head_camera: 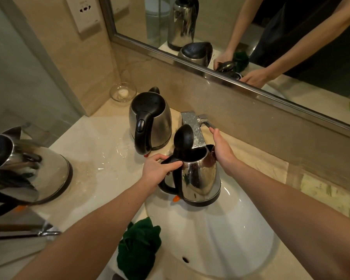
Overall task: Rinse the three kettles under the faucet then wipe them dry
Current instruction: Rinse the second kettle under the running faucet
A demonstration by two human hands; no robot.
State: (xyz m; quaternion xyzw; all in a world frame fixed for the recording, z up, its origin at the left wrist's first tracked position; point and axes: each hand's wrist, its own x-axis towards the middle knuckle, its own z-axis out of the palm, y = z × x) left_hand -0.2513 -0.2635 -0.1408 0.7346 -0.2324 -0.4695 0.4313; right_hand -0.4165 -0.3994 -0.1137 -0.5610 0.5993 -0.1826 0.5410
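Note:
My left hand point(158, 168) grips the black handle of a steel kettle point(200, 176), held over the white sink point(220, 239) with its lid flipped open under the faucet spout point(196, 132). My right hand point(220, 148) reaches past the kettle's rim, fingertips touching the faucet lever point(207, 123). No water stream is visible. A second steel kettle point(151, 122) with its lid closed stands on the counter behind the sink. A third kettle point(24, 168) stands at the left edge. A dark green cloth point(139, 247) lies crumpled on the sink's near rim.
A small glass bowl point(122, 91) sits in the back corner by the wall. A mirror point(250, 37) runs along the wall above the faucet. Water drops glisten on the marble counter point(101, 150). A metal rail point(28, 233) juts out at lower left.

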